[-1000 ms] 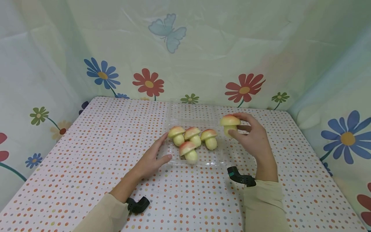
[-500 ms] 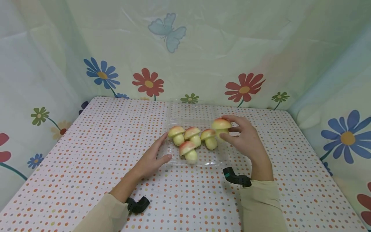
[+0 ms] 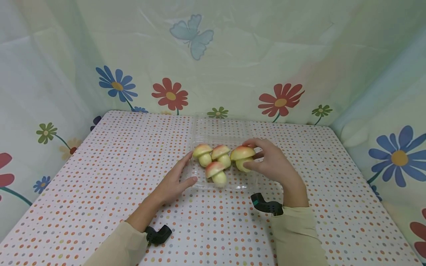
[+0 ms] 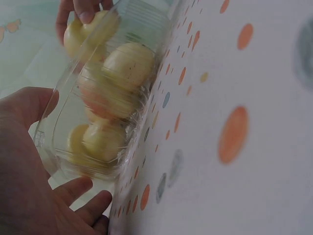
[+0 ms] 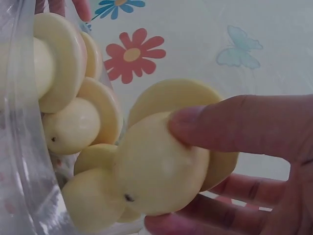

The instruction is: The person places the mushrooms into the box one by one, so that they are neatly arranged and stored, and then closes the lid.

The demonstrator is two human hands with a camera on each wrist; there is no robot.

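A clear plastic clamshell box (image 3: 239, 183) lies on the table with its lid tilted back. Several toy mushrooms with red-yellow caps and pale stems sit inside, among them a front mushroom (image 3: 219, 178) and a left mushroom (image 3: 202, 155). My right hand (image 3: 274, 162) pinches another mushroom (image 3: 243, 153) over the box's right part; in the right wrist view my thumb presses the stem of this held mushroom (image 5: 156, 161). It hides most of the mushroom behind it. My left hand (image 3: 173, 183) rests against the box's left side, thumb and fingers extended along the wall (image 4: 49, 117).
A white tablecloth (image 3: 206, 229) with coloured dots covers the table. The box's transparent lid (image 3: 219, 127) reaches toward the back edge. Behind hangs a curtain (image 3: 233, 55) printed with flowers and a butterfly. A black wrist camera (image 3: 266, 205) sits on each forearm.
My right hand has carried its mushroom leftward and down, from right of the box to over its right part. My left hand and the other mushrooms stay put.
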